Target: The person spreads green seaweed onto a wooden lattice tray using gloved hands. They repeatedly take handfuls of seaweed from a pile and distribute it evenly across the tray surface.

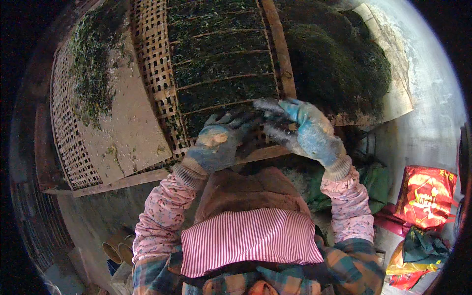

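Note:
My left hand (217,143), in a worn blue-grey work glove with a knit cuff, is at the near end of a slatted wooden frame (225,77). Its fingers are spread and point right; nothing shows in them. Opposite is my right hand (311,129), in a similar glove stained brighter blue. Its fingers are apart and blurred by motion, pointing left towards the other hand, and I see nothing held. Dark green plant matter (221,62) fills the gaps between the frame's thin crossbars. Some of the near end is hidden behind my hands.
On the left, a board (129,147) bearing loose green leaves (92,73) lies over a woven bamboo mat (70,132). A large dark green heap (335,62) rests on a pale sheet (398,96) at the right. A red printed bag (426,195) stands by the wall.

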{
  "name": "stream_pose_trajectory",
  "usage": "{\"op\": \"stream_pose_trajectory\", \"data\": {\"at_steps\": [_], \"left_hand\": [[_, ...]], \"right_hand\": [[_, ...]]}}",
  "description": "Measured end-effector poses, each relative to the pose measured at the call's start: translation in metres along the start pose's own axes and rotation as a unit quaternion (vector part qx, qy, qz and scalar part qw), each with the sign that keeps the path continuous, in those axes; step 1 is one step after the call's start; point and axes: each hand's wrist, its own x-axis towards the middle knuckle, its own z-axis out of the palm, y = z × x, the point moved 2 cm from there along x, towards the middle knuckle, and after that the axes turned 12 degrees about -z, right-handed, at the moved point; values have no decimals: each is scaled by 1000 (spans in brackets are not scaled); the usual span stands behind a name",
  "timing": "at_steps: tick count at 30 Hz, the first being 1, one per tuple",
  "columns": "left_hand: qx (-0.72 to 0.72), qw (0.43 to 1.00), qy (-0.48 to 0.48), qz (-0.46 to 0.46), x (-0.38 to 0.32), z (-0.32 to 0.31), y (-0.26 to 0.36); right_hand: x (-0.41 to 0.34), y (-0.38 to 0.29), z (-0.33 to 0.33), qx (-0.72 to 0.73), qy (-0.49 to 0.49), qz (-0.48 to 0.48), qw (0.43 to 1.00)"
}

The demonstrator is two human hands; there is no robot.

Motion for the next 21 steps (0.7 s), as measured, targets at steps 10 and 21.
{"op": "stream_pose_trajectory", "data": {"at_steps": [10,21], "left_hand": [[-107,987,96,69,3,-35,23],[31,999,0,25,28,20,29]], "right_hand": [[-81,49,17,30,-73,224,971],[-99,93,-7,-254,39,95,962]]}}
